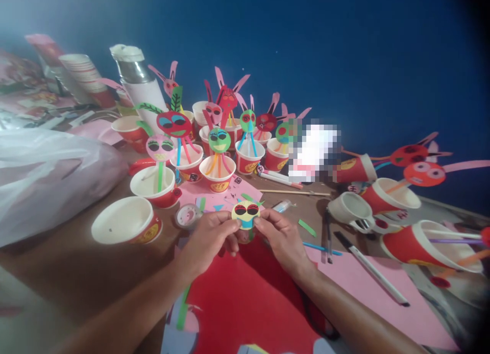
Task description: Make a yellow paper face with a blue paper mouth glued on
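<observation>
A small pale yellow paper face [245,210] with red and black eyes and a blue mouth is held upright between my two hands. My left hand [218,234] pinches its lower left edge between thumb and fingers. On the other side, my right hand [281,239] grips the lower right edge in the same way. Red paper [248,298] lies on the table below both hands. Just left of my left hand is a roll of tape [188,216]. Pink paper [187,193] with small drawn marks lies behind the face.
Several red and white paper cups [217,174] holding paper faces on strips stand behind. A flask [140,83] and a plastic bag [57,180] are at left. At right are a white mug [350,211], a cutter [371,269], more cups and pink paper.
</observation>
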A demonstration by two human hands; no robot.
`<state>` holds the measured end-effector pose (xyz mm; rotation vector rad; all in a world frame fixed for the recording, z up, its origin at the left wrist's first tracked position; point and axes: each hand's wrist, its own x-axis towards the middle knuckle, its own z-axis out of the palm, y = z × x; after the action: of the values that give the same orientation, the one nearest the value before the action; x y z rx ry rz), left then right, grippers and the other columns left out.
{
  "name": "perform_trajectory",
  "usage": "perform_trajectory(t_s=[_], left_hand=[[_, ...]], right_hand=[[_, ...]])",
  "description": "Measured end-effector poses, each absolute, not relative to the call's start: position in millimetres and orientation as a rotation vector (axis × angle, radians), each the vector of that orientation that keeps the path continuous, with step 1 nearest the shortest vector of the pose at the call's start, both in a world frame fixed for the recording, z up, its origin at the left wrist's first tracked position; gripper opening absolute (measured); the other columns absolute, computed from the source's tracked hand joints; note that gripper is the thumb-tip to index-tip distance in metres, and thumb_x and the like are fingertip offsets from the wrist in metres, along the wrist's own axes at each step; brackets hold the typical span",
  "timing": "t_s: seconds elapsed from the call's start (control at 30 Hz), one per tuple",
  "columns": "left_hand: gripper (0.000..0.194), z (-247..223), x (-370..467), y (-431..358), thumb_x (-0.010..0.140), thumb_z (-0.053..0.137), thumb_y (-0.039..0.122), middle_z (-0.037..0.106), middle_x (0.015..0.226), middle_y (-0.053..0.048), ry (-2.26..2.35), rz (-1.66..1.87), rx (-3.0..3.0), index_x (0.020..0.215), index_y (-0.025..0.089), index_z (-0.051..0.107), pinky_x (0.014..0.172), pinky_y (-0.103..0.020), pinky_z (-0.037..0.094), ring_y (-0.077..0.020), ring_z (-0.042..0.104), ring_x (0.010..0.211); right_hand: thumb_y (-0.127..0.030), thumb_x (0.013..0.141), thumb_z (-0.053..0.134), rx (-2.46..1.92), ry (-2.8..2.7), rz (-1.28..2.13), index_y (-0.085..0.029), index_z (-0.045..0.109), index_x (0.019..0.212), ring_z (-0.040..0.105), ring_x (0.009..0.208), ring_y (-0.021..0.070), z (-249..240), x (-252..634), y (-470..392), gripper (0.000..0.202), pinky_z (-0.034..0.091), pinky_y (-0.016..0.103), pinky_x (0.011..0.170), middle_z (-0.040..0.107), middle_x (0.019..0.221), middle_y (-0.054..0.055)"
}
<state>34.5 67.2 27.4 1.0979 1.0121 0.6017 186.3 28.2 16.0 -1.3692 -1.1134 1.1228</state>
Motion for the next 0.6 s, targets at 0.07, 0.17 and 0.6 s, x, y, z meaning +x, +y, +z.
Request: perform_trajectory(t_s=[0.07,0.17,0.6], left_hand=[[0.021,25.9,34.7,67.1,0.073,0.054,0.03,0.062,0.055,-0.002,1.014,0.606,1.095,0.063,0.013,0.06,0.038,-0.019,0.032,-0.0087,0.051,0.039],[0.02,22.9,34.3,67.1,0.074,0.052,0.028,0.065,0.059,-0.003,1.012,0.616,1.095,0.065,0.013,0.062,0.04,-0.02,0.033,-0.0088,0.051,0.041],[0.024,23.8,32.5,68.1,0.081,0.05,0.036,0.061,0.058,-0.001,0.928,0.644,1.087,0.068,0.017,0.059,0.047,-0.022,0.039,-0.0118,0.052,0.048]], right_hand=[[-0.028,0.078,0.055,-1.351,-1.117,1.121,-0.019,0.053,0.059,0.047,0.053,0.0107,16.7,185.6,27.3,0.022,0.039,0.022,0.053,0.051,0.054,-0.005],[-0.027,0.079,0.054,-1.323,-1.124,1.119,-0.019,0.055,0.06,0.052,0.057,0.0126,17.8,184.1,25.7,0.021,0.043,0.025,0.059,0.056,0.057,-0.003],[-0.024,0.079,0.054,-1.28,-1.078,1.096,-0.02,0.053,0.058,0.053,0.057,0.0129,16.5,183.6,27.7,0.021,0.043,0.024,0.059,0.057,0.057,-0.002]])
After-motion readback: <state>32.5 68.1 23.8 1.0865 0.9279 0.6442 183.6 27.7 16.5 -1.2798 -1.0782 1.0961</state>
